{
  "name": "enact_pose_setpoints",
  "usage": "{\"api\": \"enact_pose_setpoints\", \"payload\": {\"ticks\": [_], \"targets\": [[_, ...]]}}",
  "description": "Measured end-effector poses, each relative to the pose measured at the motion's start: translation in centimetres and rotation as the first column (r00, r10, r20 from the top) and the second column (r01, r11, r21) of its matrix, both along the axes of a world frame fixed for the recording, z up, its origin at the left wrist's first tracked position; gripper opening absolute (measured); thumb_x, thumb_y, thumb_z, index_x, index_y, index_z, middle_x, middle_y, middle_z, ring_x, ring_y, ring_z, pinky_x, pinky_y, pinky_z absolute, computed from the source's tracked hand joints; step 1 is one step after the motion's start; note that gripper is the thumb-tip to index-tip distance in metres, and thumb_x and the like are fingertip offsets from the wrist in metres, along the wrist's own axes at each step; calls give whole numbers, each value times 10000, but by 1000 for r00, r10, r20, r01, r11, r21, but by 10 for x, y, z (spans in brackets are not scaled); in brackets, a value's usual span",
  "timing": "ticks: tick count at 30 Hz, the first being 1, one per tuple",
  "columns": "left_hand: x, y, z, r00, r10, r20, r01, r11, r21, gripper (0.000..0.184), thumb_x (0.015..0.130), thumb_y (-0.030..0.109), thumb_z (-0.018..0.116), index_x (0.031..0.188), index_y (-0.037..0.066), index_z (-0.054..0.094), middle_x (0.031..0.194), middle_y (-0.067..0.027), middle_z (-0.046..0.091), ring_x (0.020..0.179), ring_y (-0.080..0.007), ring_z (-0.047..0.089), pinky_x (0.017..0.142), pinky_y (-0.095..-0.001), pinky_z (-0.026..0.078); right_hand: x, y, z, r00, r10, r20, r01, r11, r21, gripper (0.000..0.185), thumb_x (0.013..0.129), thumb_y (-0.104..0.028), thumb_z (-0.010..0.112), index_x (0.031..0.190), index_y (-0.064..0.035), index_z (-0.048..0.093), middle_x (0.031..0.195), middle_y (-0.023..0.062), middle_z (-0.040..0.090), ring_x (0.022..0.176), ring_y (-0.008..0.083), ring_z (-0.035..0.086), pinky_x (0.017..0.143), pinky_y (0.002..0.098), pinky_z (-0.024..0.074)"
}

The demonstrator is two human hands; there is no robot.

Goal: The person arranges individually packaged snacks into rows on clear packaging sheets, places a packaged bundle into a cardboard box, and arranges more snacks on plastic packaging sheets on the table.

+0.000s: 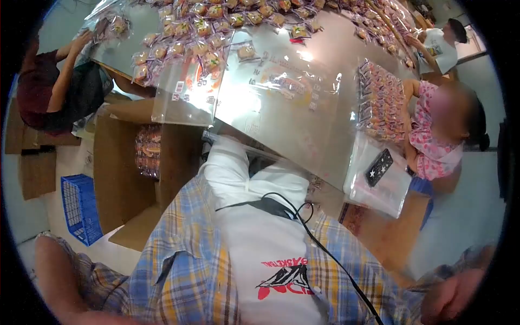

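Both of my arms are bent back toward the camera, at the lower corners of the view. On the left, bare skin of my left arm runs down to the bottom edge, and my left hand (100, 318) is cut off and blurred there, its fingers hidden. At the lower right my right hand (455, 295) is close to the camera and smeared, so its fingers cannot be made out. Neither touches the table. In front of my lap lie a large clear printed plastic bag (187, 89) and the shiny metal tabletop (325, 141). A black cable (325, 244) hangs across my white shirt.
Many wrapped pastries (203, 27) cover the table's far side. An open cardboard box (122, 179) and blue crate (81, 208) stand at left. Packed pastries (379, 103), clear bags (360, 184) and a star-patterned phone (379, 168) lie at right. Several people are around the table.
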State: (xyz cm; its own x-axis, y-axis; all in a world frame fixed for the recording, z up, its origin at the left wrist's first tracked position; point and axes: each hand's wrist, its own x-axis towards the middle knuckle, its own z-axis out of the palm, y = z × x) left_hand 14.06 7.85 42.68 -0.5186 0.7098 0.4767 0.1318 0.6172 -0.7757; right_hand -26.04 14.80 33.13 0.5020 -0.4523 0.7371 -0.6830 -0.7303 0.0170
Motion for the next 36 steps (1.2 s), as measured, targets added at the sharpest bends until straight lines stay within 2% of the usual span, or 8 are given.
{"api": "enact_pose_setpoints", "payload": {"ticks": [9, 16, 26, 36], "targets": [[1, 7, -1, 996, -47, -74, 47, 999, -4, 121, 954, 158, 681, 1021, 59, 698, 1415, -173, 601, 1336, -336, 548, 1141, -503, 461, -20, 6, 38, 997, 26, -74, -32, 997, -76, 382, 968, -184, 563, 1265, 47, 631, 1190, 198, 668, 1073, 322, 637, 1000, 474, 469], [-4, 8, 0, 996, -47, -69, 43, 997, -60, 119, 955, 156, 678, 1010, 53, 696, 1424, -179, 594, 1349, -339, 540, 1154, -505, 453, -17, 13, 29, 996, 25, -91, -35, 993, -109, 381, 970, -183, 559, 1256, 56, 635, 1187, 200, 675, 1073, 324, 645, 1005, 476, 477], [3, 18, -5, 995, -38, -96, 34, 998, -46, 118, 958, 154, 672, 995, 45, 694, 1437, -188, 585, 1369, -345, 528, 1172, -507, 441, -24, 19, 31, 995, 29, -95, -41, 992, -120, 379, 972, -183, 554, 1243, 69, 641, 1182, 203, 686, 1074, 326, 658, 1010, 479, 488], [10, 4, 4, 983, -125, -135, 115, 990, -83, 120, 960, 152, 667, 980, 36, 692, 1451, -197, 575, 1388, -350, 517, 1190, -510, 430, -24, 25, 28, 999, 11, -49, -19, 989, -147, 380, 975, -182, 549, 1230, 82, 647, 1177, 205, 697, 1074, 329, 670, 1016, 482, 500]]}}
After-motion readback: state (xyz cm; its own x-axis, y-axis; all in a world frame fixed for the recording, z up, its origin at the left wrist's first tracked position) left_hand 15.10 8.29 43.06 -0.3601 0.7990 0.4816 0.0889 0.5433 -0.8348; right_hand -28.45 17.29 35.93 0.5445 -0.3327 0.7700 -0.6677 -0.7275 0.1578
